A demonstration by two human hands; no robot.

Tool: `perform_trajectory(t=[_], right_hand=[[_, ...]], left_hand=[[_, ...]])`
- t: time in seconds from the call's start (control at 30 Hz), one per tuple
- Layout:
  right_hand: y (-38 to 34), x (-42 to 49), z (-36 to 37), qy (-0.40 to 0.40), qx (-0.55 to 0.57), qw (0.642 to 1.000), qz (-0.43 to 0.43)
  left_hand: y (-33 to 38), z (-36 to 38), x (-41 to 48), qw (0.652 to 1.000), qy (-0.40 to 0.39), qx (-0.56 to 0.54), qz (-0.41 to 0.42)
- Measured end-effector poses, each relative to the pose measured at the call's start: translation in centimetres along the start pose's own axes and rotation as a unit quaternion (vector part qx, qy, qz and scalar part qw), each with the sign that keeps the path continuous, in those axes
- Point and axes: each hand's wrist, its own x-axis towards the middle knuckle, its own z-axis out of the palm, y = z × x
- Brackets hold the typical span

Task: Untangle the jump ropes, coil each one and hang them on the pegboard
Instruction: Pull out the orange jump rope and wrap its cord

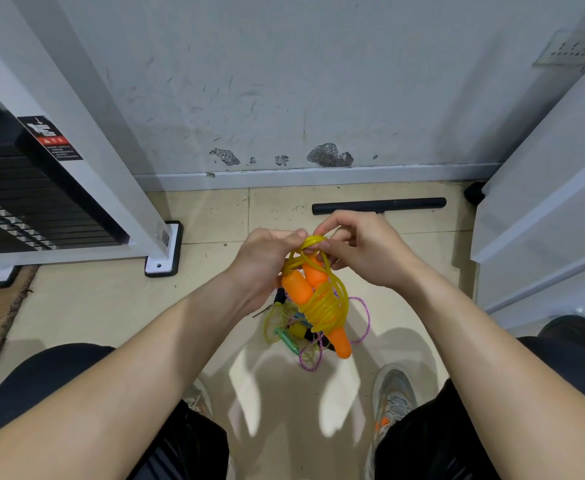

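Above the beige tiled floor [214, 306], between the knees: a coiled yellow translucent plastic jump rope [325, 308] with orange handles [298, 289], long axis hanging down-right. Left hand [266, 261] grips its top; right hand [363, 251] pinches the uppermost loop. A purple-and-green rope tangle [301, 341] lies directly beneath.

Coiled rope [324, 308] hangs above tangled ropes [289, 332] on floor [111, 306]

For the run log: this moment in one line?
left hand grips yellow rope | right hand pinches its top loop | orange handles wrapped | other ropes tangled below
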Motion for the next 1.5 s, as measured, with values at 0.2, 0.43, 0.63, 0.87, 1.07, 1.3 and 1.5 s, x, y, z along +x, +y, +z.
perform_trajectory(t=[0.2,0.43,0.63,0.87,1.07,1.3,1.5], right_hand=[[0.8,0.5,0.8,0.041,0.052,0.997,0.027],[1.1,0.5,1.0,0.036,-0.028,0.998,-0.035],[1.4,0.2,1.1,-0.007,-0.010,1.000,-0.018],[1.0,0.2,1.3,0.056,0.030,0.998,0.006],[1.6,0.3,1.6,0.051,0.083,0.994,0.042],[1.8,0.4,1.7,0.048,0.056,0.996,0.044],[1.8,0.3,2.1,0.057,-0.034,0.997,0.030]], left_hand=[[0.3,-0.2,0.0,0.995,0.029,-0.087,-0.041],[0.3,-0.7,0.4,0.993,0.030,-0.112,-0.015],[-0.2,-0.3,0.5,0.995,0.073,-0.030,0.055],[-0.6,0.3,0.2,0.986,0.086,0.035,0.142],[-1.1,0.3,1.0,0.971,0.086,0.157,0.161],[-1.3,0.7,1.1,0.910,0.098,0.296,0.274],[-1.4,0.1,1.1,0.843,0.052,0.408,0.345]])
